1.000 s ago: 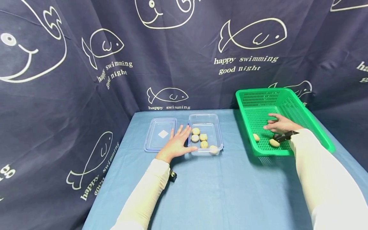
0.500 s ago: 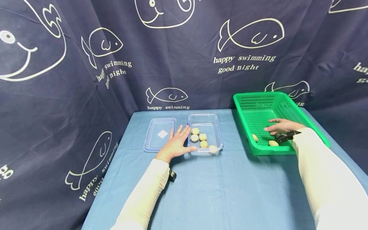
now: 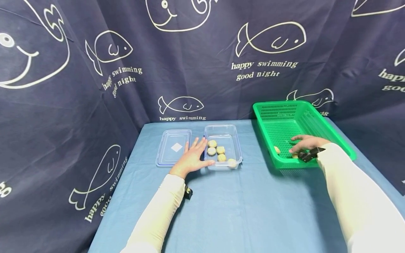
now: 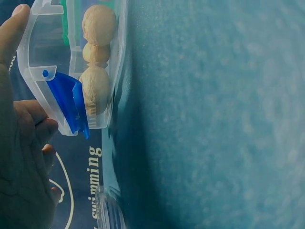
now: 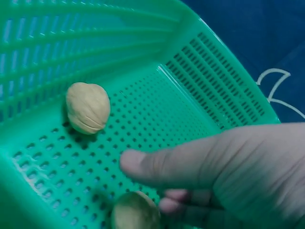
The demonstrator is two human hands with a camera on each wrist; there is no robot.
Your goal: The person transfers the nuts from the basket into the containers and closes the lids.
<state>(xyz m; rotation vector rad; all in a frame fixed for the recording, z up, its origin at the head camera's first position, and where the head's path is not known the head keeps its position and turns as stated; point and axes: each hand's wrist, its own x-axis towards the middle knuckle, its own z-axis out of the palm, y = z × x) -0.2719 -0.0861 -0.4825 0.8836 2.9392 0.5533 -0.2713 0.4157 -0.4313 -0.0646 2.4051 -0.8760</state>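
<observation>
Spread fingers of my left hand [image 3: 190, 159] rest at the left side of a clear plastic box [image 3: 238, 140], thumb at its near corner. Several walnuts [image 3: 222, 157] lie inside the box. In the left wrist view the hand [image 4: 24, 157] is beside the box's blue clip [image 4: 69, 102]. My right hand [image 3: 307, 143] is inside the green basket [image 3: 265, 130], low over its near part. Seen from the right wrist, one walnut [image 5: 88, 108] sits by the basket wall, and another walnut [image 5: 135, 212] is close by the fingertips of the right hand [image 5: 238, 176], not gripped.
A clear lid [image 3: 174, 149] with a white diamond label lies flat to the left of the box. The blue cloth [image 3: 227, 207] covers the table, and a dark curtain [image 3: 126, 95] with fish drawings hangs behind and at the left.
The right hand has moved lower and nearer to the walnut at the basket's near side. The basket has shifted slightly. My left hand has stayed at the box, and the head view has turned a little.
</observation>
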